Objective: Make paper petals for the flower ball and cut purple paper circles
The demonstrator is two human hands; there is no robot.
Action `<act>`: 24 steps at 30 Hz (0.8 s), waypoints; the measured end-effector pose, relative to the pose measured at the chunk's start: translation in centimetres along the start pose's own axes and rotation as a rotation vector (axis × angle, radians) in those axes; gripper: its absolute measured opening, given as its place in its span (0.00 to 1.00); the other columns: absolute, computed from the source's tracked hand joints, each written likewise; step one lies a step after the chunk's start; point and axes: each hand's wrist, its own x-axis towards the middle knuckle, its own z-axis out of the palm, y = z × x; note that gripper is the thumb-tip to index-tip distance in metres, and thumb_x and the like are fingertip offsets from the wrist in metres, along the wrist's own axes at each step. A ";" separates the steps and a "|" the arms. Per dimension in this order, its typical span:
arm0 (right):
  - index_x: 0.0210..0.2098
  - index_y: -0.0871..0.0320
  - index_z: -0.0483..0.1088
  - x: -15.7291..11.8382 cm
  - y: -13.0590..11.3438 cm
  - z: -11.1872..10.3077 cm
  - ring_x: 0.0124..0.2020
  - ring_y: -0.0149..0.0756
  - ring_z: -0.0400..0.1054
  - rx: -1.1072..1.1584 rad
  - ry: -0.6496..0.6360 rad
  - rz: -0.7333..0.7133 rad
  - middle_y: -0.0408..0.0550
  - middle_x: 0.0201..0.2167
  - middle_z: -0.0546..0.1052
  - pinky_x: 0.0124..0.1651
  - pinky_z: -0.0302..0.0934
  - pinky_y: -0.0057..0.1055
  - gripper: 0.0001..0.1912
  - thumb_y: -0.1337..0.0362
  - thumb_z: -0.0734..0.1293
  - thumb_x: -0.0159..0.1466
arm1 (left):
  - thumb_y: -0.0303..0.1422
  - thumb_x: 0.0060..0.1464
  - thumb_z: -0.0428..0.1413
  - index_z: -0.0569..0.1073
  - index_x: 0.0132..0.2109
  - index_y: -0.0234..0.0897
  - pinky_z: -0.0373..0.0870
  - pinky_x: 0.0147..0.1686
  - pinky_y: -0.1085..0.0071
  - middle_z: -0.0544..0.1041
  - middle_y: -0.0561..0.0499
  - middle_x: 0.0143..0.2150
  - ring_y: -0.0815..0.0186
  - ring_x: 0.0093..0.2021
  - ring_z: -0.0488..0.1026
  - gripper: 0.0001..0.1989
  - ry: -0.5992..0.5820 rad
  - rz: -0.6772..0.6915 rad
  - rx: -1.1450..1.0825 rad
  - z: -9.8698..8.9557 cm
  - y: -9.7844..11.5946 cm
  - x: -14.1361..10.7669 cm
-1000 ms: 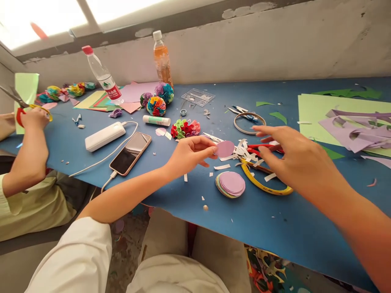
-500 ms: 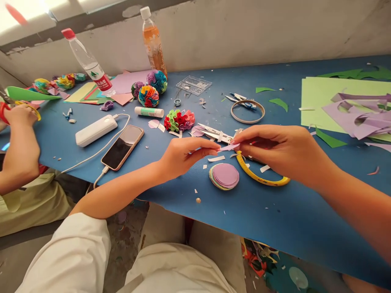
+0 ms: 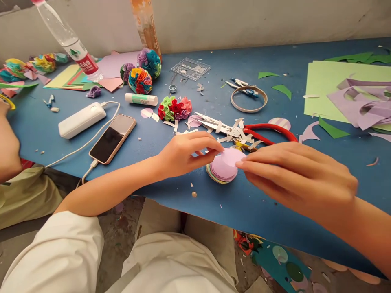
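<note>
A light purple paper disc (image 3: pixel 233 156) is pinched between my left hand (image 3: pixel 191 154) at its left edge and my right hand (image 3: pixel 297 175) at its right edge. It is above a stack of round paper pieces (image 3: pixel 222 171), purple on top with yellow and green edges below, and overlaps it in view. Just behind the disc, red-handled scissors (image 3: pixel 270 132) lie with white paper strips over their blades. The yellow ring seen under my right hand is now mostly hidden.
Glue stick (image 3: pixel 141 99), curled paper flowers (image 3: pixel 174 109), phone (image 3: pixel 112 138) and power bank (image 3: pixel 82 120) are at left. A tape ring (image 3: pixel 249 99) and compass lie behind; green sheets (image 3: pixel 320 89) and purple scraps at right. Another person's arm (image 3: pixel 8 142) shows far left.
The view has shifted, and both hands have moved nearer the stack. The paper piece, formerly seen edge-on, now shows its flat round face. My right hand no longer covers the red scissor handles.
</note>
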 end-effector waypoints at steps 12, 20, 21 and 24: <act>0.28 0.46 0.78 1.4 -1.9 0.2 0.26 0.35 0.73 -0.116 -0.121 0.132 0.42 0.26 0.80 0.28 0.65 0.34 0.15 0.64 0.62 0.65 | 0.36 0.52 0.61 0.71 0.34 0.34 0.67 0.16 0.83 0.76 0.53 0.29 0.74 0.25 0.73 0.10 0.040 -0.821 -0.575 -0.7 2.3 1.1; 0.25 0.47 0.74 2.3 -3.3 0.8 0.25 0.34 0.72 -0.213 -0.067 0.195 0.40 0.28 0.81 0.24 0.56 0.35 0.12 0.61 0.65 0.64 | 0.37 0.47 0.66 0.67 0.33 0.36 0.73 0.19 0.80 0.77 0.53 0.28 0.65 0.34 0.80 0.16 0.070 -0.900 -0.739 -0.3 3.5 0.8; 0.23 0.47 0.73 2.5 -3.4 0.8 0.24 0.34 0.71 -0.197 -0.075 0.213 0.40 0.27 0.81 0.23 0.55 0.35 0.13 0.61 0.64 0.64 | 0.37 0.47 0.66 0.66 0.33 0.36 0.73 0.19 0.80 0.77 0.53 0.28 0.64 0.35 0.80 0.16 0.081 -0.894 -0.727 -0.3 3.4 0.8; 0.20 0.47 0.72 3.1 -3.8 0.8 0.23 0.33 0.70 -0.178 -0.111 0.242 0.40 0.25 0.80 0.21 0.51 0.35 0.16 0.61 0.62 0.64 | 0.36 0.46 0.66 0.65 0.31 0.36 0.73 0.19 0.80 0.77 0.54 0.28 0.64 0.35 0.80 0.17 0.109 -0.898 -0.701 -0.3 3.0 0.8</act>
